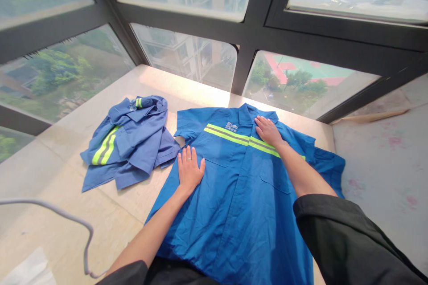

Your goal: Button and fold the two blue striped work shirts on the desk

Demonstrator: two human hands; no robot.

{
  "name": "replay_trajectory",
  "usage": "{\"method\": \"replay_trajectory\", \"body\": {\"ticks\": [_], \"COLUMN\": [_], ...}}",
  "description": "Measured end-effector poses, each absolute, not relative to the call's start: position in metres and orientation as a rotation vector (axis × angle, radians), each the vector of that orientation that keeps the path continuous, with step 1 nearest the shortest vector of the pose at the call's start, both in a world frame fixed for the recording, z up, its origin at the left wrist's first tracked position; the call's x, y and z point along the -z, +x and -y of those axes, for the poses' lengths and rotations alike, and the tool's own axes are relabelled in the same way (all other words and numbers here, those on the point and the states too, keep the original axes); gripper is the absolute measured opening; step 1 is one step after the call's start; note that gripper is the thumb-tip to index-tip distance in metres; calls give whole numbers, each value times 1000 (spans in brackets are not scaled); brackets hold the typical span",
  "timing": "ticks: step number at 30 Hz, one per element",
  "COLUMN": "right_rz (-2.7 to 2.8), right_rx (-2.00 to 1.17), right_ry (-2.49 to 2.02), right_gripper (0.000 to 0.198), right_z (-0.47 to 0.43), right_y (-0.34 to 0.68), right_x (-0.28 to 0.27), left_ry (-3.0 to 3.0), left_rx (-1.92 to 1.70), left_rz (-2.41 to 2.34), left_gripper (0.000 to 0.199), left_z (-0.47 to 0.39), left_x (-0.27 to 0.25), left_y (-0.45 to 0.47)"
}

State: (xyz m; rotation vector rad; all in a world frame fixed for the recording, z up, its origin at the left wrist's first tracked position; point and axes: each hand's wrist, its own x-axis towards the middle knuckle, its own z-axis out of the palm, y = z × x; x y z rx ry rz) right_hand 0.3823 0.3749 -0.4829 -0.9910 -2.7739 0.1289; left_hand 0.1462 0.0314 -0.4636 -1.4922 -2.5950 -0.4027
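Near a crumpled shirt (132,147) and grey cord (67,216), left hand (190,170) and right hand (268,132) spread on laid-out shirt (234,196).

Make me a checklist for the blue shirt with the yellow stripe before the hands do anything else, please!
1. Left hand flat on the blue shirt: ok, palm down.
2. Right hand flat on the shirt: ok, palm down beside the collar.
3. Shirt free of wrinkles: not ok, creases show on its lower part.
4. Grey cord off the shirt: ok where it shows, lying to the left.
5. Crumpled blue garment apart from the shirt: cannot tell, their edges meet or nearly meet near the left hand.
6. Shirt's underside flat: cannot tell, it is hidden.
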Motion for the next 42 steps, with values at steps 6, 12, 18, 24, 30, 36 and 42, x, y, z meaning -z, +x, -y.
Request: {"method": "replay_trajectory", "body": {"ticks": [6, 12, 18, 24, 30, 36, 42], "right_rz": [2800, 2842, 2714, 2612, 2751, 2776, 2642], "right_rx": [-92, -80, -71, -116, -306, -223, -148], "right_ry": [-1002, -1075, -1270, -1294, -1008, -1025, -1327], "right_gripper": [57, 59, 61, 65, 64, 53, 62], "right_z": [-379, -383, -367, -269, -127, -70, -58], "right_y": [382, 381, 372, 356, 371, 408, 418], "right_x": [487, 490, 493, 474, 463, 465, 466], "left_ry": [-1488, -1484, -1489, -1484, -1471, -1500, -1518], "left_rx": [384, 395, 414, 446, 451, 464, 519], "left_rz": [2603, 2634, 2677, 2632, 2648, 2641, 2638], "left_gripper": [65, 66, 68, 67, 68, 68, 69], "left_z": [-32, -35, -37, -38, -39, -37, -38], "left_x": [464, 462, 459, 461, 463, 463, 466], "left_y": [145, 146, 148, 148, 148, 146, 144]}}
